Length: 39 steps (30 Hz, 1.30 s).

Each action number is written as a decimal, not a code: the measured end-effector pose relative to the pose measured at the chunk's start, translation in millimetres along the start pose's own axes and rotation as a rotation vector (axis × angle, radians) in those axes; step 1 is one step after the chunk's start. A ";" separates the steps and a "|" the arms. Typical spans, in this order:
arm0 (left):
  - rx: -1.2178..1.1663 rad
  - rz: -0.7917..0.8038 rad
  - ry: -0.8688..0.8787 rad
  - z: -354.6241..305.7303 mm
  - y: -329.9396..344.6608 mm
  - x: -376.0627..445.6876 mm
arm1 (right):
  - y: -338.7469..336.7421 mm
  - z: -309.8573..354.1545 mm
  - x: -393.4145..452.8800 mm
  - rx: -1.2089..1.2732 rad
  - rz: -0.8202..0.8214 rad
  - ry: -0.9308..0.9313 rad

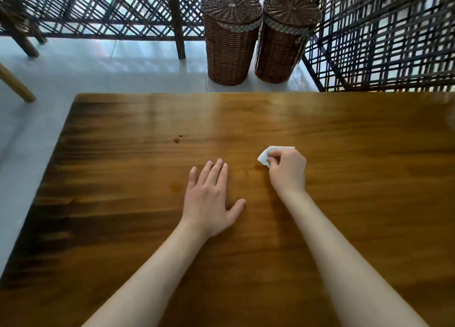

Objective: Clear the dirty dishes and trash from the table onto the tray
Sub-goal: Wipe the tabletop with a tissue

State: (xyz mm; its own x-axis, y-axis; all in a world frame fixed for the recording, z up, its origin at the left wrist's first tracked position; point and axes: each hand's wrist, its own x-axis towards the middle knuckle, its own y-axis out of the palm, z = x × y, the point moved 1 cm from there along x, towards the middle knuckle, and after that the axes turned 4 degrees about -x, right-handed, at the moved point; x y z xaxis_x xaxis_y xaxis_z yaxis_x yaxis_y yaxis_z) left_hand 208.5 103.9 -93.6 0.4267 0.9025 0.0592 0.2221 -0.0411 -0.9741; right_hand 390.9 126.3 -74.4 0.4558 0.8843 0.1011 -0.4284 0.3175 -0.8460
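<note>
My right hand (287,171) grips a folded white napkin (266,156) against the wooden table (344,139), right of centre. A small brown stain (259,167) lies just under the napkin's near edge. My left hand (211,198) rests flat on the table with straight fingers, a hand's width left of the right one. More brown spots (176,140) show further back, and a faint one (175,186) sits left of my left hand. No tray or dishes are in view.
Two lidded wicker baskets (230,38) (283,38) stand on the pale floor just beyond the table's far edge. A dark lattice screen (384,43) runs behind them and at the right. Chair legs (17,85) show at the far left.
</note>
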 end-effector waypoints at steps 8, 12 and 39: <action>-0.018 0.008 -0.013 2.1 -0.3 0.3 | 0.1 19.1 -17.0 0.018 0.116 -0.221; -0.017 0.004 -0.011 2.0 0.0 1.4 | -13.8 9.7 0.3 -0.060 0.055 -0.206; -0.049 0.004 -0.002 2.7 0.4 1.8 | -5.6 3.3 -8.4 -0.249 0.114 -0.246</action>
State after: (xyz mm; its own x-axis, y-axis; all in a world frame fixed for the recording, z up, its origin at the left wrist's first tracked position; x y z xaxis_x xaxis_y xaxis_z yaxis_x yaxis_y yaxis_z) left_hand 207.0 106.6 -94.4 0.4257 0.9032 0.0544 0.2627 -0.0658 -0.9626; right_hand 386.9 118.3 -68.8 0.2016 0.9748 0.0960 -0.2487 0.1457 -0.9576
